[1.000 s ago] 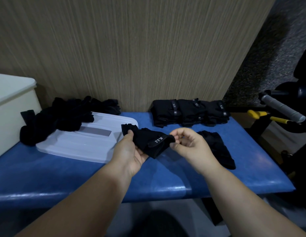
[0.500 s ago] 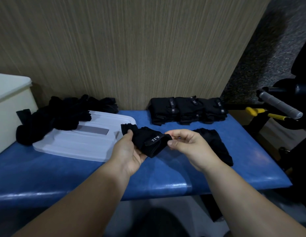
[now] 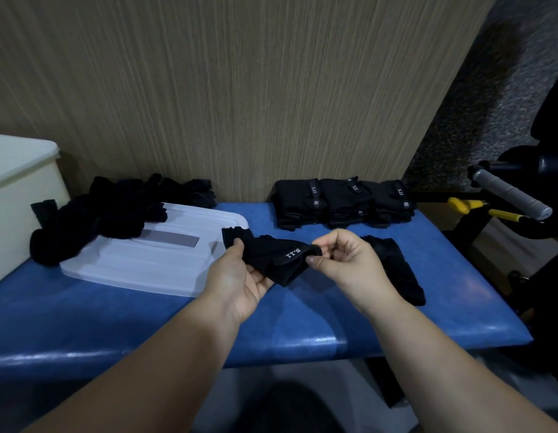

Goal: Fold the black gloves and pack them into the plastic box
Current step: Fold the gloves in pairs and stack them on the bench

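I hold one black glove (image 3: 273, 256) above the blue bench, its white lettering facing up. My left hand (image 3: 237, 278) grips its finger end from below. My right hand (image 3: 349, 260) pinches its wrist strap between thumb and fingers. A second loose glove (image 3: 396, 267) lies flat on the bench just right of my right hand. A row of folded gloves (image 3: 343, 201) sits against the wall. A heap of unfolded gloves (image 3: 115, 210) lies partly on the white plastic lid (image 3: 152, 260). The cream plastic box (image 3: 18, 195) stands at the far left.
The blue padded bench (image 3: 146, 320) ends at a rounded front edge near me. A wood-grain wall (image 3: 240, 89) backs it. To the right stand a grey-gripped bar (image 3: 508, 195) and yellow-handled tools (image 3: 477, 207) on dark equipment.
My right hand has closed its pinch on the glove's strap end and pulled it slightly rightward, stretching the glove. My left hand holds steady.
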